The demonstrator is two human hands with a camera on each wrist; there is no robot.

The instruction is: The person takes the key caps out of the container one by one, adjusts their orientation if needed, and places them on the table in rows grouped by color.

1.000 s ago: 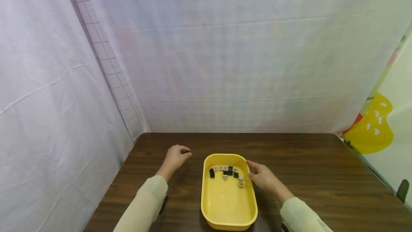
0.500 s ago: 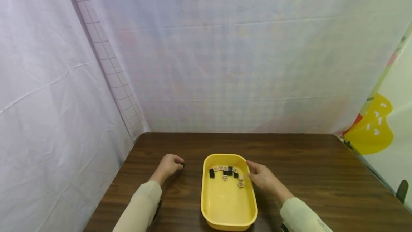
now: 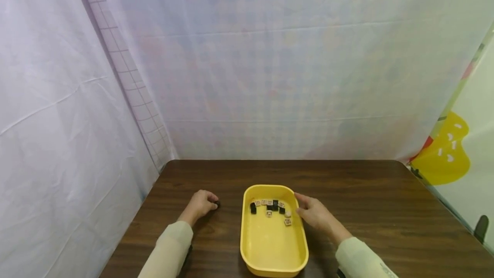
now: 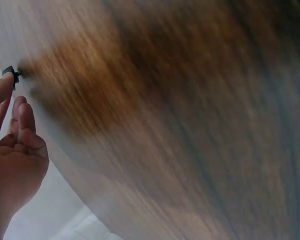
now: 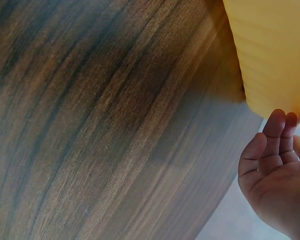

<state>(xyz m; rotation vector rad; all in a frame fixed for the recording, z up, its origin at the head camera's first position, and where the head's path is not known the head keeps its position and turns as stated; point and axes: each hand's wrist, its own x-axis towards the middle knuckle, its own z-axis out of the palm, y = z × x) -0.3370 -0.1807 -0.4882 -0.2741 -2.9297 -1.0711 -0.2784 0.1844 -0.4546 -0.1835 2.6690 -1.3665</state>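
Black and small, a blocky piece (image 4: 11, 71) sits pinched between thumb and fingertip of the left grip (image 3: 200, 205), low by the wood-grained counter (image 3: 366, 179) and well apart from the yellow tub (image 3: 274, 248), to its left; whether it touches the surface I cannot tell. It looks light and stiff, probably hard plastic, so I'd expect no squashing, only a chance of slick sides skidding out of a loose pinch; two opposite faces seem the best hold. Beside the tub's right wall rests the right grip (image 3: 315, 213), fingers against the outside; whether the thumb clamps the rim I cannot tell. The tub itself looks thin-walled, light and a little springy, best taken at its rim. Toward its far end lie patterned pale tiles (image 3: 264, 202) and other black pieces (image 3: 275, 205), loose and likely easy to slide about
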